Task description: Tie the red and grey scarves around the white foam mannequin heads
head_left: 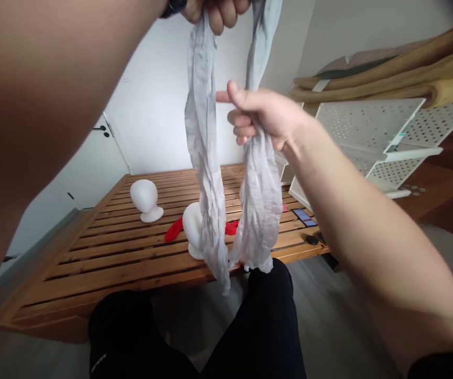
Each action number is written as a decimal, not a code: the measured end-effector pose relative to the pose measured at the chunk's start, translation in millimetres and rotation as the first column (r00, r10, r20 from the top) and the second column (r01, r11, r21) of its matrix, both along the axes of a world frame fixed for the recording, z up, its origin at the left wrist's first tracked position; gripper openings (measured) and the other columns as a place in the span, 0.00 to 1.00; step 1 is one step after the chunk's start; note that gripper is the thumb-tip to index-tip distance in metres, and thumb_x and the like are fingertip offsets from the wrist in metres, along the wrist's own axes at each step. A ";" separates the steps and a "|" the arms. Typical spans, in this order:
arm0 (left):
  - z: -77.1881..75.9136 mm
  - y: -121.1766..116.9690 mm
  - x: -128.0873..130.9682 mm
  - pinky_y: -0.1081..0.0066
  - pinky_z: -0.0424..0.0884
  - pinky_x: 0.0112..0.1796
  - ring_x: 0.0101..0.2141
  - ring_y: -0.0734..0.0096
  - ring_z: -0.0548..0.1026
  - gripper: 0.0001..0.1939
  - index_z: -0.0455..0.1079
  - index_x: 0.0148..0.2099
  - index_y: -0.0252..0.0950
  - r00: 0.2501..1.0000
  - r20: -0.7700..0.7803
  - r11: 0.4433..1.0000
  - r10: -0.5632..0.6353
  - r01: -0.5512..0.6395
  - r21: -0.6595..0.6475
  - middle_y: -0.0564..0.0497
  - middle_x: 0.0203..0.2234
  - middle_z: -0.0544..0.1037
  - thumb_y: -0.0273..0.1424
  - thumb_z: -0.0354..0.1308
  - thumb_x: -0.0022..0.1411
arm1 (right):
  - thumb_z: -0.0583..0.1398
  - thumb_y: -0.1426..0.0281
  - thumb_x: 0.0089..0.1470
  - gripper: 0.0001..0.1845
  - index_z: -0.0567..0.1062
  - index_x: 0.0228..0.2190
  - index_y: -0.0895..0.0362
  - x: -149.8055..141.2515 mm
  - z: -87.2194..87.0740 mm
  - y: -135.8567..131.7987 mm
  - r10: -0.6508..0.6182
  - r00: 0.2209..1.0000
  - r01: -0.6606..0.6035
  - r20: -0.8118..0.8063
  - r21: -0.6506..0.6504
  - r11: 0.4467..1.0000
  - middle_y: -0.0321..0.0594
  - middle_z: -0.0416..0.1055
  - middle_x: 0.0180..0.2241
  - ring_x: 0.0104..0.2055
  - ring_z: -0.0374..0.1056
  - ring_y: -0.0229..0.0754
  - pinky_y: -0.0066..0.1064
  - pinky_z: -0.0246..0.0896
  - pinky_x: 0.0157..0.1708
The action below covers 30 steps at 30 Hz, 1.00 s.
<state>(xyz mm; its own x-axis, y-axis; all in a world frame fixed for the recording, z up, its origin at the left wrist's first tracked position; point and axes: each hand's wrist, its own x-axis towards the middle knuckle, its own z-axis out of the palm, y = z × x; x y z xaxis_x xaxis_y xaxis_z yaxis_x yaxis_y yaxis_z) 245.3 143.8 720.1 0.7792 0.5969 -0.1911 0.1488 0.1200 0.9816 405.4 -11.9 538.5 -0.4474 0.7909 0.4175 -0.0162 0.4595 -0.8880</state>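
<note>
A home room, slatted wooden table [103, 252], white door [92, 158], perforated white rack [368, 123], grey floor [336, 310]

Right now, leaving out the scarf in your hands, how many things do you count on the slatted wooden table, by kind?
White mannequin heads: 2
Red cloth: 1 (could be two pieces)
Phone: 1
Small black object: 1
Small pink scrap: 1
Total: 6
The grey scarf hides part of the table, so more could lie behind it.
</note>
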 end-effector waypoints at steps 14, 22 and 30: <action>-56.9 -99.4 -25.1 0.85 0.35 0.22 0.05 0.87 0.54 0.18 0.50 0.25 0.33 0.938 -0.267 0.848 0.220 -0.049 0.527 0.64 0.21 0.43 0.16 0.34 0.67 | 0.72 0.57 0.52 0.24 0.67 0.24 0.56 -56.1 -72.5 41.3 0.280 0.951 -0.247 0.127 -0.225 0.942 0.27 0.57 0.16 0.19 0.57 0.32 0.25 0.60 0.19; -122.2 -89.9 -136.5 0.81 0.48 0.19 0.07 0.85 0.47 0.17 0.53 0.29 0.40 0.882 -0.163 0.811 0.442 -0.471 -0.346 0.62 0.20 0.39 0.36 0.41 0.73 | 0.66 0.52 0.60 0.20 0.75 0.34 0.58 -3.3 -152.8 13.9 0.417 0.909 -0.397 0.020 -0.267 0.878 0.35 0.70 0.23 0.29 0.70 0.39 0.37 0.74 0.41; -268.1 -88.0 -228.9 0.84 0.40 0.17 0.09 0.87 0.36 0.23 0.70 0.45 0.31 0.399 0.679 0.729 0.616 -0.614 -0.301 0.66 0.11 0.35 0.41 0.39 0.69 | 0.67 0.64 0.61 0.13 0.70 0.34 0.57 37.4 -218.2 17.4 0.489 0.871 -0.441 -0.047 -0.513 0.736 0.21 0.52 0.17 0.16 0.44 0.27 0.24 0.53 0.19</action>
<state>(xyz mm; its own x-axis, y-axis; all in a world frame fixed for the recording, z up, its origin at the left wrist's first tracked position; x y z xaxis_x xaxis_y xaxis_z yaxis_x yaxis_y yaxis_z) 16.4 55.8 451.9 0.0741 0.9723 0.2219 -0.6826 -0.1128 0.7220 442.9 5.5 320.3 -0.8291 0.5584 -0.0271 -0.0245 -0.0847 -0.9961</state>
